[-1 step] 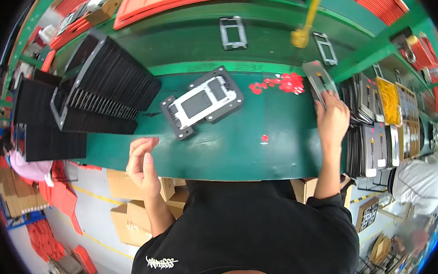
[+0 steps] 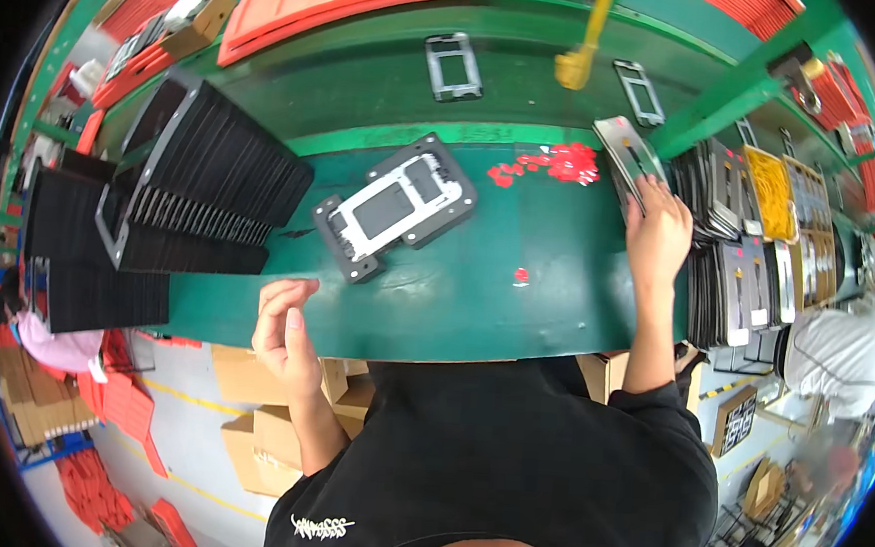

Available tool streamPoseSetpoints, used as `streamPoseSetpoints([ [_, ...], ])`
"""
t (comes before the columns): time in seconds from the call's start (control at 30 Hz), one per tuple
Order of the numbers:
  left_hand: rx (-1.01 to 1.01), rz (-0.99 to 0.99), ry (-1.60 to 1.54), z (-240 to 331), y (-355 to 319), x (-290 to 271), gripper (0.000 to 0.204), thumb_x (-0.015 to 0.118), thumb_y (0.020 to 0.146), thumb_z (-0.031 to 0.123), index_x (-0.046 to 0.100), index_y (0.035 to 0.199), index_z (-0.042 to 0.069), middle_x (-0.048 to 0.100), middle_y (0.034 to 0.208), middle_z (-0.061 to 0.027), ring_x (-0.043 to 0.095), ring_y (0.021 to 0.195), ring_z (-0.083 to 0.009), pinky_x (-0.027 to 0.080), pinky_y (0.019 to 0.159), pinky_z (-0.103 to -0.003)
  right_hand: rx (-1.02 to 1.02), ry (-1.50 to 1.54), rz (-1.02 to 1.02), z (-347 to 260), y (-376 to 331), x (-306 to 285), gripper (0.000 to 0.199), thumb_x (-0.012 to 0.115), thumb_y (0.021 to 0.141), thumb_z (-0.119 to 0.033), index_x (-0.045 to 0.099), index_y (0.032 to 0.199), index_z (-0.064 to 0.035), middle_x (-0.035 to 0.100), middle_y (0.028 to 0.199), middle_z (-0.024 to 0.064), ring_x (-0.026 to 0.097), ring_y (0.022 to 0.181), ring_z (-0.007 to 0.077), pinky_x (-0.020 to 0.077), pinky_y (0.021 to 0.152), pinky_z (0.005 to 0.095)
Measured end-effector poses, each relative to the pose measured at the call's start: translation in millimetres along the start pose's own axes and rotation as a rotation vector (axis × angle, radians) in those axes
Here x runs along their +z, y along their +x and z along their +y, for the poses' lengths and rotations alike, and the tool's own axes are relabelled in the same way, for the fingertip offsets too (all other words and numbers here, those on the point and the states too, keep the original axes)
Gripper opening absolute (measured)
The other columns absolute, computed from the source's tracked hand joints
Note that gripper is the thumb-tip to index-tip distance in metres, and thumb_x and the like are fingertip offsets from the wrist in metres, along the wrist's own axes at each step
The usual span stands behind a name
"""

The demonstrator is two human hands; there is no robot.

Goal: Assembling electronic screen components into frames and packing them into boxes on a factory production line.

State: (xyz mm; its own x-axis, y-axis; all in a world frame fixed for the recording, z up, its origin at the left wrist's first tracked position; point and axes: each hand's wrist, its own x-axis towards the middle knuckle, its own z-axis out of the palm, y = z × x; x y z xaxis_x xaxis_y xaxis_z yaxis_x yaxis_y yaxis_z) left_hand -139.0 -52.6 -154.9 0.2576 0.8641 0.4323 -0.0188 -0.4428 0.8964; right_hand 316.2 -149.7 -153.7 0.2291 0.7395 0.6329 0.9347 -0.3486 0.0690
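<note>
Right now the green bench [image 2: 456, 305] is carrying rows of black frames [image 2: 213, 180] along its left edge and stacked metal plates [image 2: 749, 263] at its right edge. A grey fixture [image 2: 396, 209] is sitting mid-bench, tilted. The right hand [image 2: 657, 232] is pressing down on a silver plate [image 2: 625, 150] at the right rear, fingers spread, seemingly picking one up. The left hand [image 2: 284, 329] is hovering off the near edge, fingers loosely curled, holding nothing. Lifting that plate cleanly off the stack looks like the next need.
</note>
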Motion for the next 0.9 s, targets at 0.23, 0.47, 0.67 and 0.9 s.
streamPoseSetpoints([
  [0.23,-0.284,-0.377,-0.344,21.3,13.2,94.0,0.06,0.055,0.103,0.031,0.038,0.15,-0.002,0.047,0.145,-0.0218,0.061,0.123,-0.0348,0.053,0.1,-0.048,-0.046,0.45,0.189,-60.3,-6.4,-37.5,0.017,0.071,0.081,0.005,0.073,0.096,-0.0024,0.076,0.108,0.0127,0.072,0.089,0.0287,0.0561,0.081,0.039],
  [0.47,-0.519,-0.389,-0.861,30.3,7.0,157.5,0.073,0.051,0.107,0.027,0.009,0.165,0.011,0.036,0.157,-0.0178,0.053,0.132,-0.0314,0.048,0.105,-0.045,-0.335,0.89,0.225,-116.6,-23.8,-48.7,0.015,0.075,0.076,0.002,0.072,0.091,-0.0025,0.076,0.11,0.0108,0.072,0.102,0.0326,0.0564,0.091,0.0442],
  [0.67,-0.672,-0.388,-0.893,17.7,20.4,172.1,0.054,0.045,0.11,0.021,0.024,0.159,0.008,0.046,0.15,-0.0142,0.054,0.13,-0.0232,0.049,0.103,-0.037,-0.323,0.727,-0.033,-124.1,-40.6,-57.2,0.041,0.083,0.076,-0.015,0.069,0.113,-0.0039,0.068,0.129,0.013,0.061,0.125,0.0366,0.0464,0.106,0.0518],
  [0.9,-0.818,-0.562,-0.592,-13.0,21.4,197.9,0.047,0.042,0.11,0.015,0.031,0.155,0.004,0.052,0.145,-0.0167,0.053,0.134,-0.026,0.044,0.112,-0.04,-0.007,0.556,-0.387,-98.5,-50.9,-58.1,0.086,0.087,0.074,-0.029,0.049,0.148,-0.0077,0.049,0.153,0.0158,0.045,0.141,0.041,0.0348,0.115,0.0567],
])
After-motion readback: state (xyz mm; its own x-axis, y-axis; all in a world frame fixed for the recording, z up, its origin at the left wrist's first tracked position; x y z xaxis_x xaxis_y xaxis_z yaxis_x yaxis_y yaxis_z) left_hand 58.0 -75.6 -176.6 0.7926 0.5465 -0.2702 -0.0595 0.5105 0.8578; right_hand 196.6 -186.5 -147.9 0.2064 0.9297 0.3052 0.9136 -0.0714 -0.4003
